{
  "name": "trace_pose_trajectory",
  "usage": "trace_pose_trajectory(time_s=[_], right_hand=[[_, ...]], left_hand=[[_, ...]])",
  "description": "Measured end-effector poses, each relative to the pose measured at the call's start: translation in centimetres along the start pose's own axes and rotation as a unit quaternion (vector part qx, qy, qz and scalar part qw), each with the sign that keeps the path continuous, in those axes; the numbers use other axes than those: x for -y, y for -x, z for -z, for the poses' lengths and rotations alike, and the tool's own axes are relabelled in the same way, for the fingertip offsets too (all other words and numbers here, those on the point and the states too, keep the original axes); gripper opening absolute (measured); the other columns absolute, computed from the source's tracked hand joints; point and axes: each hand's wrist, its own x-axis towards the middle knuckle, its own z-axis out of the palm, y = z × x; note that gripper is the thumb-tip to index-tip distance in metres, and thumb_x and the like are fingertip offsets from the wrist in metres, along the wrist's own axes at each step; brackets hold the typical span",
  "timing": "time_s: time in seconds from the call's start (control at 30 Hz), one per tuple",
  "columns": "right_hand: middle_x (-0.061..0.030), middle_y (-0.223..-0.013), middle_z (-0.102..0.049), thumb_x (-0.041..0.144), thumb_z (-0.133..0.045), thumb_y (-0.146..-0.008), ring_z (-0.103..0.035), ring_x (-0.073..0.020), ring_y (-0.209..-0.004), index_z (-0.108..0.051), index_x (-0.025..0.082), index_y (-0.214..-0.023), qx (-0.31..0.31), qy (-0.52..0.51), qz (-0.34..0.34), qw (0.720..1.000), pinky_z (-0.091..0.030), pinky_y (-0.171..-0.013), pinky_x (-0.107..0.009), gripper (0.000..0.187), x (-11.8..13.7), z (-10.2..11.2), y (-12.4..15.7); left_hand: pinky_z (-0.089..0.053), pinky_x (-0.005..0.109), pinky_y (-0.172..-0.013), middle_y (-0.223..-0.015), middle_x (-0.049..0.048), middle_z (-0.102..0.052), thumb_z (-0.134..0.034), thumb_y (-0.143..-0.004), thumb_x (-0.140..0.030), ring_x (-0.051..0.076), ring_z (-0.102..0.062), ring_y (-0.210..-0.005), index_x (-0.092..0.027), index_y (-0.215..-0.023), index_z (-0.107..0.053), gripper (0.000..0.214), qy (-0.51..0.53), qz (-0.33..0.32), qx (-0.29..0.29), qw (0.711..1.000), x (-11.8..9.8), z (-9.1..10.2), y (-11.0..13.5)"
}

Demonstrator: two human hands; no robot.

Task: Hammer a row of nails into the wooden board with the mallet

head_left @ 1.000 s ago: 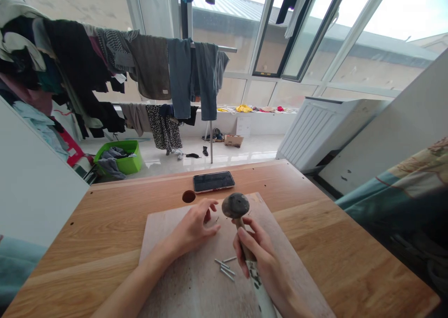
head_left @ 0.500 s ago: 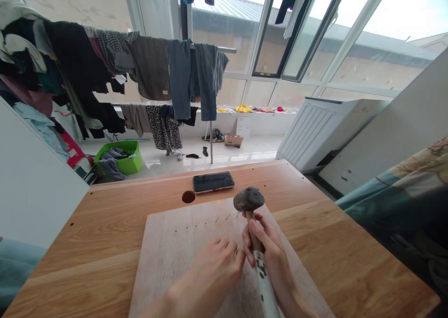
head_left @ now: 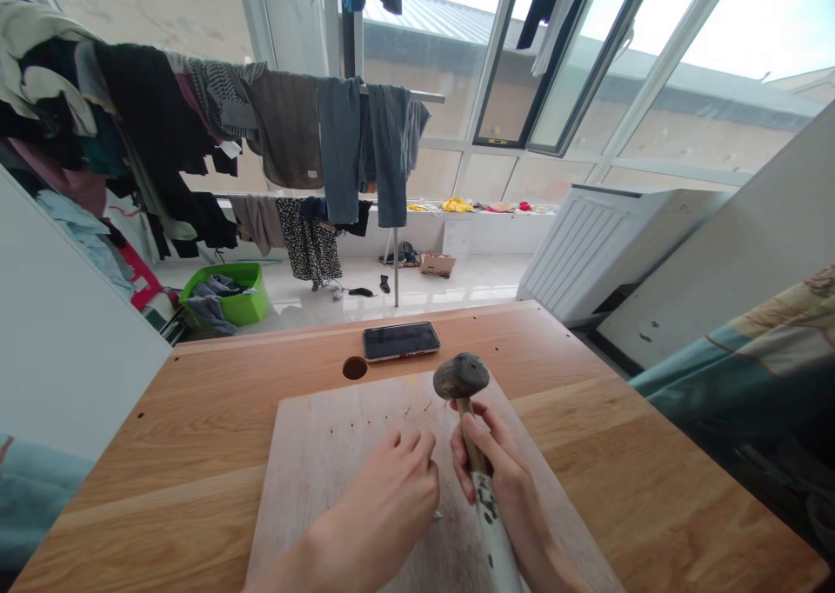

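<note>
My right hand is wrapped round the handle of a hammer, its blunt dark grey head pointing up and its lower handle white with dark flecks. Curled over the pale wooden board, my left hand has its fingers bent inward; what they hold, if anything, is hidden. A small shiny bit shows just below that hand. Along the board's far part runs a row of small dark dots, with thin nails standing tilted at its right end, partly behind the hammer head.
The board lies on a wooden table with a round hole. A phone lies beyond the board. Past the table are a green basket of clothes, laundry on a rack, and a white ribbed cabinet-like object.
My left hand has shifted slightly left and up, away from the right hand, uncovering the small shiny bit. The hammer stays nearly in place, its head tipped slightly left.
</note>
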Motion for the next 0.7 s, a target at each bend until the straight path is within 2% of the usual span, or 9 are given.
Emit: trace_pose_trajectory(time_s=[0.1, 0.13, 0.2, 0.3, 0.4, 0.5, 0.7], right_hand=[[0.0083, -0.055, -0.058, 0.061, -0.072, -0.079, -0.046, -0.0049, -0.032, -0.054, 0.019, -0.097, -0.008, 0.002, -0.005, 1.000, -0.034, -0.032, -0.013, 0.048, 0.0, 0.0, 0.0], [0.0083, -0.055, -0.058, 0.061, -0.072, -0.079, -0.046, -0.0048, -0.032, -0.054, 0.019, -0.098, -0.010, 0.002, -0.005, 1.000, -0.034, -0.032, -0.013, 0.049, 0.0, 0.0, 0.0], [0.0083, -0.056, -0.058, 0.060, -0.072, -0.080, -0.046, -0.0046, -0.033, -0.055, 0.019, -0.100, -0.011, 0.002, -0.005, 1.000, -0.035, -0.033, -0.013, 0.049, 0.1, 0.0, 0.1], [0.0083, -0.056, -0.058, 0.059, -0.071, -0.081, -0.046, -0.0042, -0.033, -0.055, 0.019, -0.101, -0.008, 0.000, -0.004, 1.000, -0.035, -0.033, -0.013, 0.048, 0.1, 0.0, 0.1], [0.0085, -0.056, -0.058, 0.059, -0.071, -0.081, -0.046, -0.0044, -0.033, -0.054, 0.019, -0.101, -0.008, 0.002, -0.007, 1.000, -0.035, -0.033, -0.013, 0.048, 0.1, -0.1, 0.1], [0.0085, -0.057, -0.058, 0.061, -0.071, -0.080, -0.046, -0.0044, -0.032, -0.055, 0.019, -0.101, -0.008, 0.005, -0.012, 1.000, -0.034, -0.032, -0.013, 0.049, 0.1, -0.1, 0.2], [0.0086, -0.058, -0.058, 0.059, -0.070, -0.082, -0.046, -0.0042, -0.034, -0.054, 0.019, -0.103, 0.000, 0.000, -0.014, 1.000, -0.036, -0.033, -0.013, 0.047, -0.2, 0.1, 0.2]], left_hand=[[-0.039, 0.034, -0.064, -0.080, 0.0081, -0.068, -0.065, -0.086, -0.014, 0.024, -0.061, -0.079, -0.015, -0.083, -0.071, 0.006, 0.015, -0.011, 0.024, 1.000, 1.2, 0.6, 0.3], [-0.037, 0.033, -0.061, -0.079, 0.0077, -0.069, -0.063, -0.085, -0.010, 0.023, -0.061, -0.074, -0.015, -0.082, -0.070, 0.010, 0.027, 0.006, 0.044, 0.999, 1.9, 1.0, 0.5], [-0.032, 0.032, -0.056, -0.075, 0.0063, -0.069, -0.056, -0.083, -0.003, 0.020, -0.061, -0.066, -0.016, -0.079, -0.068, 0.018, 0.067, 0.081, 0.075, 0.992, 3.6, 1.9, 0.8], [-0.032, 0.029, -0.056, -0.075, 0.0032, -0.069, -0.051, -0.081, -0.004, 0.018, -0.061, -0.066, -0.017, -0.085, -0.067, 0.021, 0.180, 0.189, 0.056, 0.964, 6.5, 2.7, 1.3], [-0.037, 0.025, -0.062, -0.081, 0.0011, -0.068, -0.052, -0.082, -0.007, 0.016, -0.062, -0.072, -0.019, -0.087, -0.068, 0.020, 0.263, 0.190, 0.030, 0.945, 8.4, 2.5, 1.6], [-0.038, 0.026, -0.066, -0.085, 0.0022, -0.068, -0.053, -0.084, -0.008, 0.017, -0.062, -0.074, -0.020, -0.085, -0.070, 0.021, 0.257, 0.190, 0.029, 0.947, 8.9, 2.1, 1.6], [-0.041, 0.030, -0.068, -0.091, 0.0074, -0.065, -0.050, -0.088, -0.007, 0.020, -0.063, -0.078, -0.017, -0.083, -0.070, 0.023, 0.182, 0.180, 0.031, 0.966, 8.1, 2.4, 1.4]])
